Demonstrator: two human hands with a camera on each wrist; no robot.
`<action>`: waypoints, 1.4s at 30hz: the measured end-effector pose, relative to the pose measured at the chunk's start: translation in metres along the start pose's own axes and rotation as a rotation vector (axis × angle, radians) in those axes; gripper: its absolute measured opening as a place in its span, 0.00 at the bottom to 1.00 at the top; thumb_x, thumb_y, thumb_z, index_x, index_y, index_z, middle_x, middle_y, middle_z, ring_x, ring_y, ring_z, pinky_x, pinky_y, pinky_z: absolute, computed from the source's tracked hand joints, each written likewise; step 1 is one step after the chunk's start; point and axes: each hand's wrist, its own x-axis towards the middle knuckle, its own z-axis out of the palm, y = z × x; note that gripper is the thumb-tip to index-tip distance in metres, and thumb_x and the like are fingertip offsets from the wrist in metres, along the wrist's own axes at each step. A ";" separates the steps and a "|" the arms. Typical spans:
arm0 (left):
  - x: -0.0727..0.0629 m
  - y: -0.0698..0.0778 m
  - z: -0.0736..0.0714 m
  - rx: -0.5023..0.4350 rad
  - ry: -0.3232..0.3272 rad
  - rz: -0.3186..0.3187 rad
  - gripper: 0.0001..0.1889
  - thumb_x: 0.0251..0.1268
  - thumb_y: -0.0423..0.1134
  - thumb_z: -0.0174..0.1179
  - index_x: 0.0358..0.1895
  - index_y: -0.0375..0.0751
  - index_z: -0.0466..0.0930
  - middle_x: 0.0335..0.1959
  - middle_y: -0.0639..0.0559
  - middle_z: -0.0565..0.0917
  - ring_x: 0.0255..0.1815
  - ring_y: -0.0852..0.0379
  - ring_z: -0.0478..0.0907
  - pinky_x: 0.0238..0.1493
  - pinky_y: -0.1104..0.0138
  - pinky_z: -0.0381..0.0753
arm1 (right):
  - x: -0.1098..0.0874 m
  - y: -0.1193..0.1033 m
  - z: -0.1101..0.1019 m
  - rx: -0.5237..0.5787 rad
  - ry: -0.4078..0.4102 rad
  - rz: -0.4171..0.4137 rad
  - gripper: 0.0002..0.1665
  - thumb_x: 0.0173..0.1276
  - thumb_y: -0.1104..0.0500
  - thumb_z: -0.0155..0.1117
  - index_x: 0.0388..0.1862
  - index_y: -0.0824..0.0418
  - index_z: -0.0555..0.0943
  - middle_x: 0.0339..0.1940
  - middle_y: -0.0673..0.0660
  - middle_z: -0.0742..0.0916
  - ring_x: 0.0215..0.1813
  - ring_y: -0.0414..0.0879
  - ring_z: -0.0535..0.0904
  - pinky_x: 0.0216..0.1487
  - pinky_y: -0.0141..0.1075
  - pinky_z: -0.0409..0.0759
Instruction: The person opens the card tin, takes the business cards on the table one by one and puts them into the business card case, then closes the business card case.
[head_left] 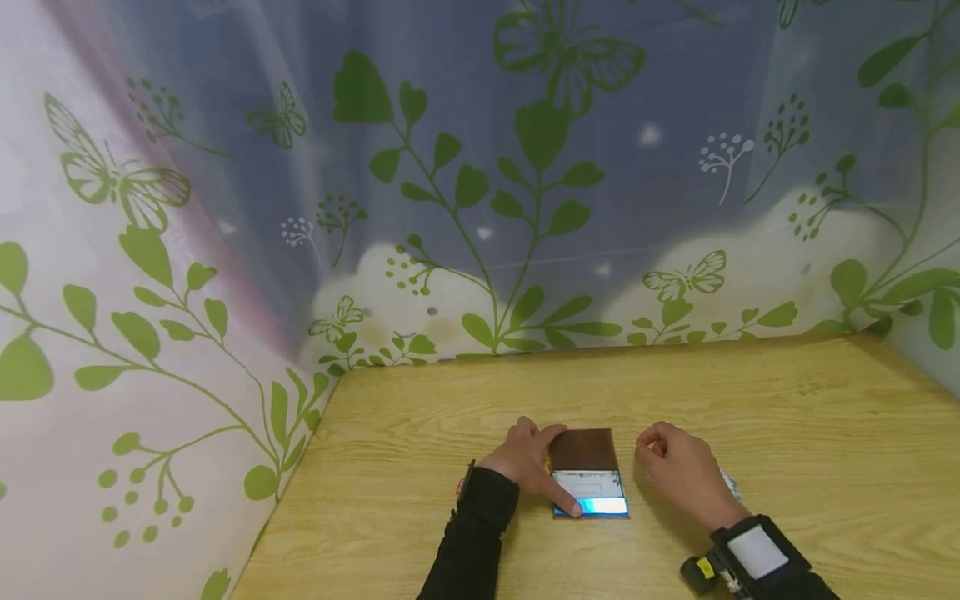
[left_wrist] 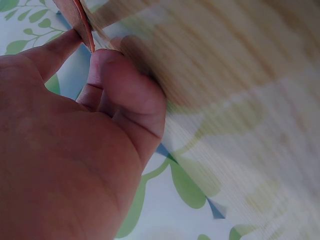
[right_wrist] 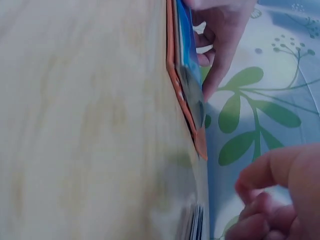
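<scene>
A small brown folding card wallet (head_left: 583, 450) lies spread out on the table, with a glossy blue-and-white card (head_left: 604, 505) in its near half. My left hand (head_left: 530, 462) is at its left side. The straight thumb presses on the card, and the index finger touches the wallet's upper left edge. The other fingers of that hand curl beneath it in the left wrist view. The wallet's orange edge (right_wrist: 176, 80) shows in the right wrist view. To the right of the wallet, apart from it, my right hand (head_left: 684, 471) has its fingers curled in, with nothing visible between them.
A small stack of thin cards (right_wrist: 196, 225) sits by my right hand, mostly hidden behind it in the head view. The wood-grain table (head_left: 420, 408) ends at a patterned curtain (head_left: 480, 183) at the back and sides. Both wrists wear black straps.
</scene>
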 end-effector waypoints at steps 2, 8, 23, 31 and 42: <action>0.000 0.000 0.000 -0.010 -0.002 0.002 0.62 0.38 0.54 0.87 0.82 0.55 0.62 0.51 0.51 0.60 0.50 0.53 0.60 0.44 0.64 0.72 | 0.000 0.003 -0.003 -0.028 0.008 0.017 0.11 0.75 0.60 0.60 0.47 0.67 0.83 0.30 0.53 0.80 0.29 0.45 0.72 0.30 0.37 0.70; -0.001 0.000 -0.001 -0.018 -0.003 0.003 0.62 0.38 0.54 0.87 0.82 0.55 0.62 0.51 0.51 0.60 0.49 0.53 0.60 0.43 0.64 0.72 | 0.003 0.008 -0.005 -0.035 -0.013 -0.009 0.10 0.73 0.63 0.63 0.46 0.69 0.83 0.34 0.55 0.82 0.35 0.47 0.75 0.35 0.40 0.73; 0.001 -0.001 -0.001 -0.017 -0.008 0.010 0.62 0.38 0.54 0.87 0.82 0.55 0.61 0.50 0.50 0.60 0.49 0.53 0.60 0.41 0.65 0.71 | -0.002 0.007 -0.010 -0.179 0.046 0.112 0.36 0.66 0.64 0.70 0.69 0.75 0.69 0.63 0.85 0.70 0.59 0.79 0.63 0.54 0.66 0.62; -0.001 0.002 -0.003 -0.015 0.003 0.010 0.62 0.38 0.54 0.87 0.82 0.55 0.62 0.51 0.50 0.60 0.49 0.53 0.60 0.42 0.65 0.71 | 0.002 0.005 -0.011 -0.145 0.072 0.110 0.39 0.65 0.70 0.69 0.72 0.77 0.65 0.61 0.84 0.71 0.60 0.79 0.65 0.55 0.66 0.67; -0.002 0.001 -0.001 -0.026 0.002 0.007 0.61 0.38 0.53 0.87 0.82 0.55 0.61 0.51 0.50 0.60 0.49 0.53 0.60 0.43 0.64 0.72 | 0.001 0.005 -0.013 -0.019 0.122 0.080 0.31 0.74 0.67 0.64 0.71 0.75 0.67 0.57 0.79 0.81 0.48 0.64 0.83 0.39 0.49 0.80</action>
